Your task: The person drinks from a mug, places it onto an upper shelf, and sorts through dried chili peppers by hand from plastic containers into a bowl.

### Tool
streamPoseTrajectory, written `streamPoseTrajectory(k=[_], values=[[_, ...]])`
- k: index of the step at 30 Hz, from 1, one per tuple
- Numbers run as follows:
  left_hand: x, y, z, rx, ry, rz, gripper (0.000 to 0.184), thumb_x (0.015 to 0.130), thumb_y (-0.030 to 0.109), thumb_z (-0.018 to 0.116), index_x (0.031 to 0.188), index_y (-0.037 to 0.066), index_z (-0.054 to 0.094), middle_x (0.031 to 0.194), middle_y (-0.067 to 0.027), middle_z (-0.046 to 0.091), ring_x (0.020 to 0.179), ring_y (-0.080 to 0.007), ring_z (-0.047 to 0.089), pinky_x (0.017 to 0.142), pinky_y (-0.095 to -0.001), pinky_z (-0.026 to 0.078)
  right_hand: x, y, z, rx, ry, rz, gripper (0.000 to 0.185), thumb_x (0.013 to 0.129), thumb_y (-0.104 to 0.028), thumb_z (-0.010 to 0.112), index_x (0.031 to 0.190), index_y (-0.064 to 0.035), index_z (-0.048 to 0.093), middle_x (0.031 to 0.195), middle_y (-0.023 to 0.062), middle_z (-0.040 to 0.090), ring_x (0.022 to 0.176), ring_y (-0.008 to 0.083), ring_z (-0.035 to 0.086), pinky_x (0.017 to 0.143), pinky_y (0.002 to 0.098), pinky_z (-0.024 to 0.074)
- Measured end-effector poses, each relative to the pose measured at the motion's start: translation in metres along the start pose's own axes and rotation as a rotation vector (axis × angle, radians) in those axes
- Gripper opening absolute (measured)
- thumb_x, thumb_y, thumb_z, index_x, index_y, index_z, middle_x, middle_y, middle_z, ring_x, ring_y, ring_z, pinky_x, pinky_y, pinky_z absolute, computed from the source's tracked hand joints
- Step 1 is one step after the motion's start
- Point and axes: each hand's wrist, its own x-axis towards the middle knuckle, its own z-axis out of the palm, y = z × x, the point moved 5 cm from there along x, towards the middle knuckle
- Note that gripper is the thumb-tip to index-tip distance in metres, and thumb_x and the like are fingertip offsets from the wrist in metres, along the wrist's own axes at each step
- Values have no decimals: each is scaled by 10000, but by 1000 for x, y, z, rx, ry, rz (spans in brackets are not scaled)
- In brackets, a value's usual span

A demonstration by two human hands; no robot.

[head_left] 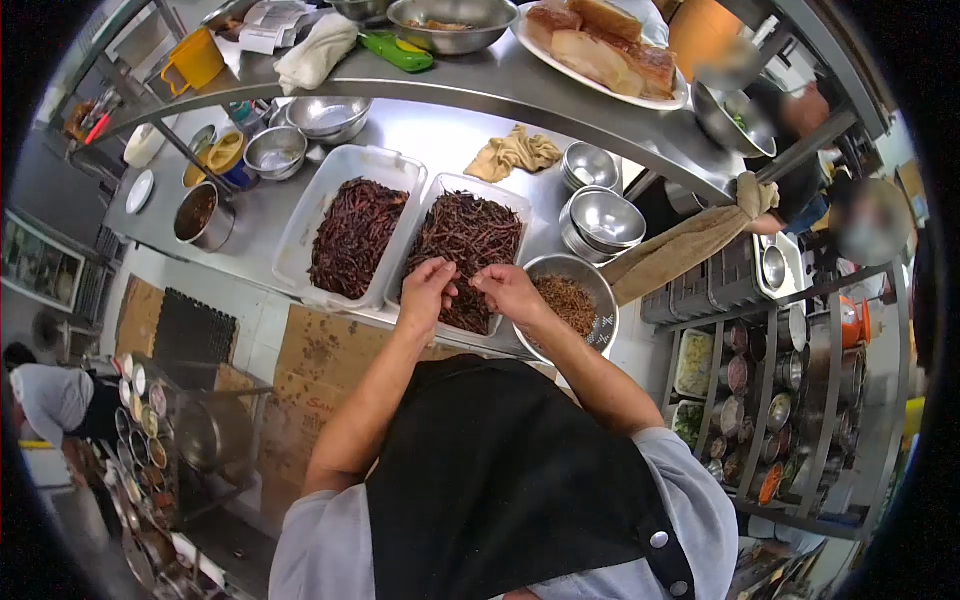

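Observation:
Dark red dried chillies (465,235) fill a white plastic tub (520,203) in front of me. Over its near part, my left hand (430,288) has its fingers bent together; what they hold, if anything, is too small to tell. Close to its right, my right hand (505,292) pinches with thumb and fingertips, its contents also unclear. The hands are slightly apart. A second white tub (297,235) on the left holds more dark chillies (357,237). To the right, a perforated metal colander (604,330) contains small brownish pieces (568,303).
Stacked metal bowls (607,218) and a tan cloth (515,153) lie behind the tubs. A steel shelf (480,92) crosses above, carrying a plate of meat (600,55). A metal pot (205,215) stands left. Another person (55,400) is at far left; more people are partly visible right.

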Motion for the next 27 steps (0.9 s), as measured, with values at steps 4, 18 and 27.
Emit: streamPoseTrajectory(k=[4,18,27], values=[[-1,-11,1,35,48,37,116,976,165,656,938,55,650,830,-4,653,653,-70,574,511,-225,431,4,-1,-4,-51,-58,-8,208,953,-230,689,859,-45,691,651,-20,569,560,86,484,506,273,371],[-4,-35,-1,-66,165,-70,159,943,206,709,838,102,653,713,28,603,609,-71,549,528,-225,419,18,12,7,-228,-70,-82,200,959,-196,655,920,-7,710,747,13,660,615,99,537,568,288,446],[-4,-53,3,-591,-29,-242,138,974,205,626,891,97,650,801,-51,701,693,-162,659,628,-303,506,8,11,11,178,-239,3,195,1022,-195,606,898,-58,671,708,-28,595,567,47,460,497,234,342]])
